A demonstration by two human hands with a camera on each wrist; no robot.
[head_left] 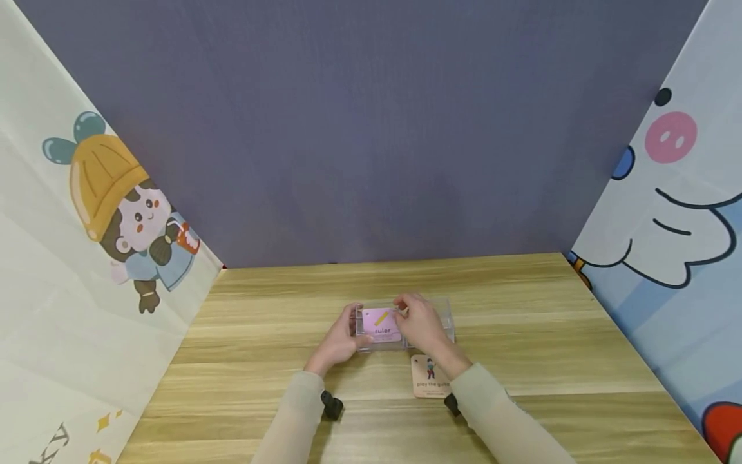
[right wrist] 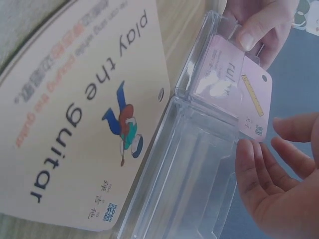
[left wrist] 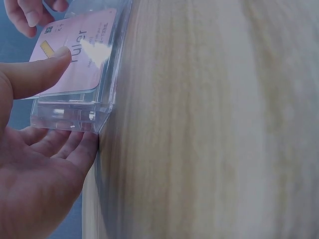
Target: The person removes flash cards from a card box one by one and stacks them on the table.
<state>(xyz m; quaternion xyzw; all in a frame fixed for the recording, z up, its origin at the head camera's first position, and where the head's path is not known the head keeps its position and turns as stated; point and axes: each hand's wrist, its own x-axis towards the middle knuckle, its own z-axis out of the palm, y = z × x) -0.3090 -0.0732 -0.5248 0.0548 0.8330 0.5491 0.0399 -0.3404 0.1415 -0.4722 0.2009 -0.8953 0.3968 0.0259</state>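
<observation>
A clear plastic box (head_left: 379, 346) with two side-by-side compartments sits on the table. A pink "ruler" card (head_left: 379, 325) lies at its left compartment, tilted with one edge raised above the wall in the right wrist view. My left hand (head_left: 341, 339) grips the box's left end, fingers against the outer wall and thumb over the card's face (left wrist: 79, 74). At the card's right edge is my right hand (head_left: 422, 324); its fingertips (right wrist: 245, 149) meet the card's corner, while the thumb stands apart from them. A "play the guitar" card (right wrist: 89, 119) lies in front of the box, partly under the right forearm.
The wood-grain table (head_left: 261, 335) runs back to a dark grey panel (head_left: 371, 129). Cartoon-printed sheets (head_left: 46, 225) flank it on both sides. Black wrist cameras (head_left: 332, 406) sit at both cuffs.
</observation>
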